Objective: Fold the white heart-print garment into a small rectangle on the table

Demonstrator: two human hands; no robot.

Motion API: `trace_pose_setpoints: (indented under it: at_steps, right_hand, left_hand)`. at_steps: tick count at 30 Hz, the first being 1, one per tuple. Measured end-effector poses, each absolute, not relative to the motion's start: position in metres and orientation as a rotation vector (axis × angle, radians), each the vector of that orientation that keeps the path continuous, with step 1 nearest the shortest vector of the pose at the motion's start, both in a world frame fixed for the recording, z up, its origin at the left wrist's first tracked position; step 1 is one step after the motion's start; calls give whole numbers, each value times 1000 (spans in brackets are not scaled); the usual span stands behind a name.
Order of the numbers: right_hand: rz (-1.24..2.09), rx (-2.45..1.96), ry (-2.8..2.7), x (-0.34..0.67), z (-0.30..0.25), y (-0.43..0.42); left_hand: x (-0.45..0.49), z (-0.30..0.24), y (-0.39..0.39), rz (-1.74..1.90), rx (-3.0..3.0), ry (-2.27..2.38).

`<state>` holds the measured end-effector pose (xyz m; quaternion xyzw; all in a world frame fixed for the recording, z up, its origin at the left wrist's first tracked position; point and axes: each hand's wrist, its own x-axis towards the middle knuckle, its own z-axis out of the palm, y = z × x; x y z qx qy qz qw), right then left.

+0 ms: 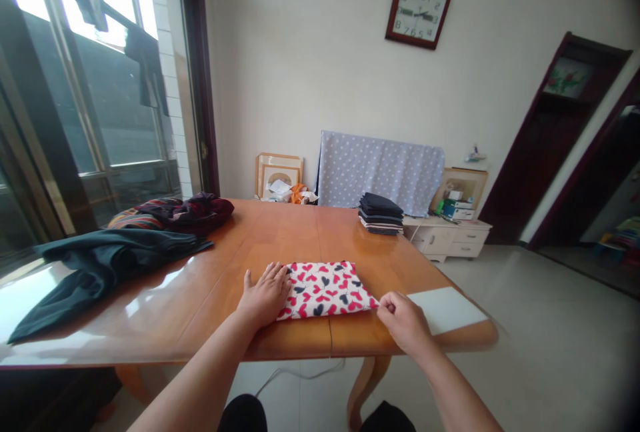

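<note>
A folded white cloth (320,289) printed with red and dark hearts lies flat near the front edge of the wooden table (280,235). My left hand (267,292) rests flat on its left end, fingers stretched out. At the near right corner, my right hand (403,315) pinches the cloth and draws that corner out into a point. Whether the cloth is a garment I cannot tell.
A stack of folded dark clothes (381,213) stands at the table's far right. Dark green clothing (115,262) and a patterned heap (175,212) lie at the left. A white sheet (447,310) lies at the right corner. Behind is a dotted cover (380,172).
</note>
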<state>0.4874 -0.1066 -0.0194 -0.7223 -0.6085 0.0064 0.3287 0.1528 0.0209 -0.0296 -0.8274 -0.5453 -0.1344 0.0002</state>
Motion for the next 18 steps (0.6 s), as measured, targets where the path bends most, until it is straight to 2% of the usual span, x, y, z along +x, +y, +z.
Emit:
trace_pose_setpoints:
  at_steps: [7, 14, 18]
  right_hand:
    - [-39, -1936, -1685, 477, -24, -109]
    - [230, -1897, -1590, 479, -14, -97]
    - [203, -1850, -1568, 468, -4, -79]
  left_hand:
    - [153, -29, 21, -442, -2603, -1714]
    - [154, -29, 20, -443, -2608, -1720]
    - [154, -28, 20, -437, -2599, -1728]
